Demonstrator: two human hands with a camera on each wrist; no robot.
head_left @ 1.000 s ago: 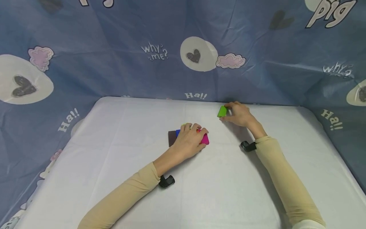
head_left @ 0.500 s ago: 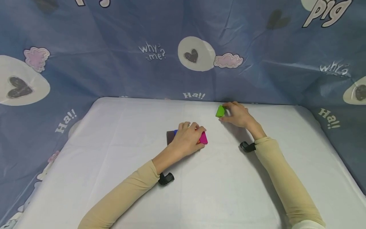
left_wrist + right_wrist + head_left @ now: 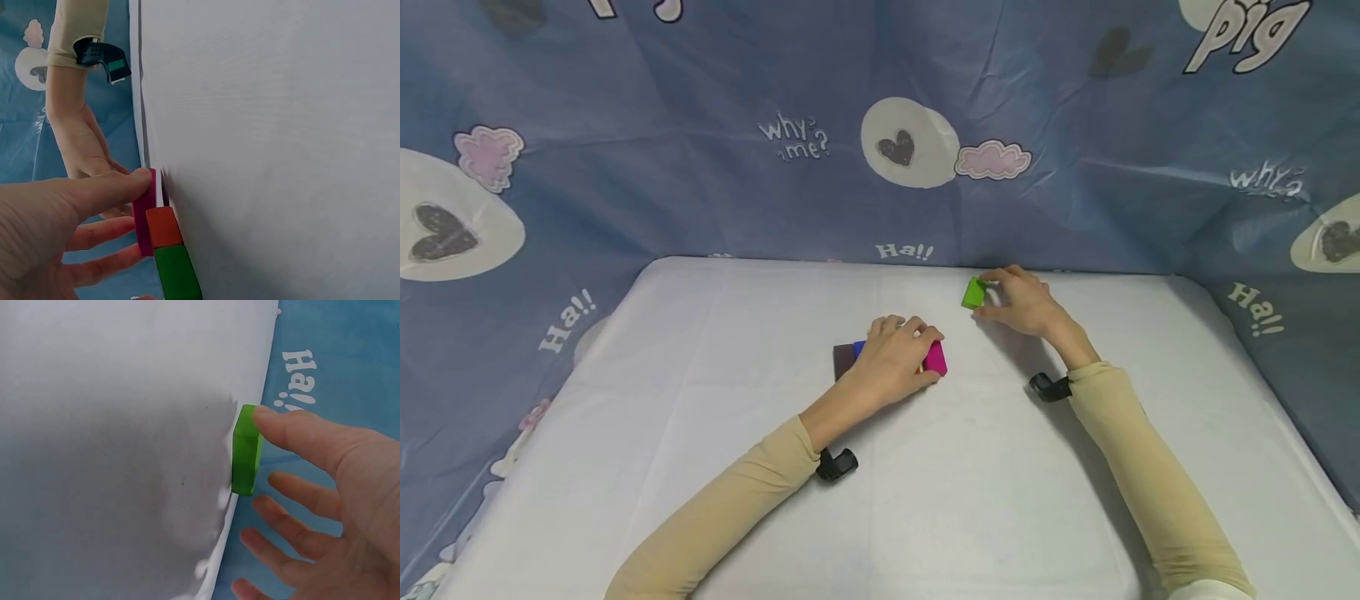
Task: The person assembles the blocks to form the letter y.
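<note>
The left grip (image 3: 891, 358), nearer the person, pinches the magenta block (image 3: 936, 358) between thumb and fingers, at the right end of a group of blocks mostly hidden under that hand. In the left wrist view, an orange block (image 3: 164, 227) lies just beside it, then a dark green block (image 3: 178, 272); a brown block (image 3: 842, 362) and a blue block (image 3: 858, 348) show past the hand's left side. Farther off, the right grip (image 3: 1021, 302) is narrow, thumb and forefinger on the light green block (image 3: 974, 293) near the bench's (image 3: 962, 500) far edge. Since half a second ago the magenta block has shifted very slightly; the light green one has hardly moved. That suggests fine adjustment at the group, with the light green block held apart. Patterned blue cloth (image 3: 715, 183) hangs behind.
</note>
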